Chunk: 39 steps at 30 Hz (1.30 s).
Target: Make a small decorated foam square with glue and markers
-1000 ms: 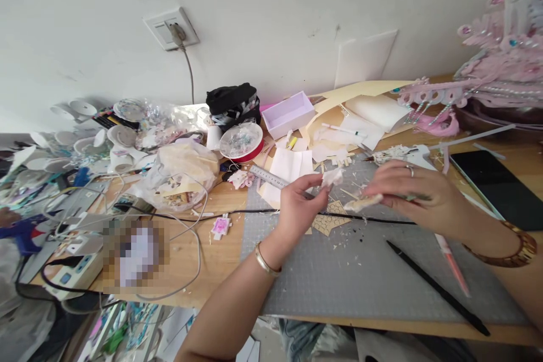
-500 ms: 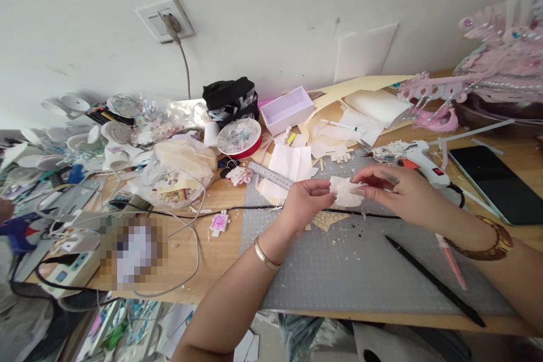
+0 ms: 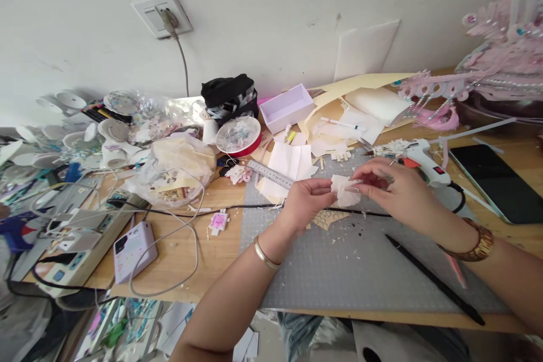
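Between my two hands is a small crumpled piece of thin white paper or tissue (image 3: 344, 191). My left hand (image 3: 309, 199) pinches its left edge with thumb and fingers. On the other side, my right hand (image 3: 377, 181) grips its right edge between thumb and forefinger. Beneath the hands, a tan piece with a honeycomb line pattern (image 3: 327, 218) lies on the grey cutting mat (image 3: 322, 271). A metal ruler (image 3: 270, 174) rests on white paper just beyond my left hand. Past my right hand lies a white glue gun (image 3: 428, 161).
A black pen-like tool (image 3: 432, 278) lies on the mat at the front right, with a dark phone (image 3: 498, 181) farther right. A black cable (image 3: 250, 206) crosses the mat. At left are a lilac device (image 3: 134, 251), a power strip (image 3: 80, 263) and a plastic bag (image 3: 178, 164).
My right hand has shifted slightly left, toward my left hand, and the paper between them looks narrower and more folded. My left hand has hardly moved.
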### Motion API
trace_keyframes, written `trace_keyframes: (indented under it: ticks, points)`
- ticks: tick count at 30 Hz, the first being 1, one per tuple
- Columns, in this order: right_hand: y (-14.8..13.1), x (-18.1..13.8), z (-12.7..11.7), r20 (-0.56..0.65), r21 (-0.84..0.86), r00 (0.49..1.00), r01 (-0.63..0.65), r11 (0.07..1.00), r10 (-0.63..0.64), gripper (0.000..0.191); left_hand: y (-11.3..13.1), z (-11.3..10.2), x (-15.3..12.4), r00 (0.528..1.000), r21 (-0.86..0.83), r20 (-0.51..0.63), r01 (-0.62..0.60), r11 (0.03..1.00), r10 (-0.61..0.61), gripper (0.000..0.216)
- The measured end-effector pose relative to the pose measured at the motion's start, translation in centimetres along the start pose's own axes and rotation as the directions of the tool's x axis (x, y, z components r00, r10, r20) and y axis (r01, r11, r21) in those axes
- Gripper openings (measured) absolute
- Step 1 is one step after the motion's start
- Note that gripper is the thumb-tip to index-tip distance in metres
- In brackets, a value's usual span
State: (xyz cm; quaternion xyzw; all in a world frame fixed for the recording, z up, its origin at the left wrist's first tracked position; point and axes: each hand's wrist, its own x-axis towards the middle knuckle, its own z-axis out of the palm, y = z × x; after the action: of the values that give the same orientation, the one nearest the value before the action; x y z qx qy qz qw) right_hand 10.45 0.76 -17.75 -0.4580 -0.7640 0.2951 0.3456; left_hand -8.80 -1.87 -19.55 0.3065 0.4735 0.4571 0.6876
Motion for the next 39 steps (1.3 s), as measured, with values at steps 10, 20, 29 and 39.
trace_keyframes:
  ticks: [10, 20, 29, 39]
  points:
    - [1.0, 0.0, 0.8, -0.079, 0.129, 0.981, -0.164, 0.978, 0.175, 0.042, -0.1, 0.2, -0.2, 0.998, 0.022, 0.048, -0.042, 0.999, 0.041, 0.038]
    - [1.4, -0.1, 1.1, -0.144, 0.021, 0.982, -0.123, 0.992, 0.125, 0.045, 0.1, 0.3, -0.5, 0.998, -0.015, 0.056, -0.039, 0.999, 0.04, 0.044]
    - [1.5, -0.2, 1.2, -0.199, -0.001, 0.975, -0.097, 0.995, 0.095, 0.049, 0.6, -0.1, -0.5, 1.0, -0.076, 0.022, 0.019, 0.997, -0.018, 0.032]
    - [0.8, -0.9, 1.7, -0.253, -0.027, 0.967, 0.018, 0.999, -0.025, 0.033, 0.2, 0.7, -0.7, 1.0, -0.131, 0.001, -0.005, 0.991, 0.005, 0.051]
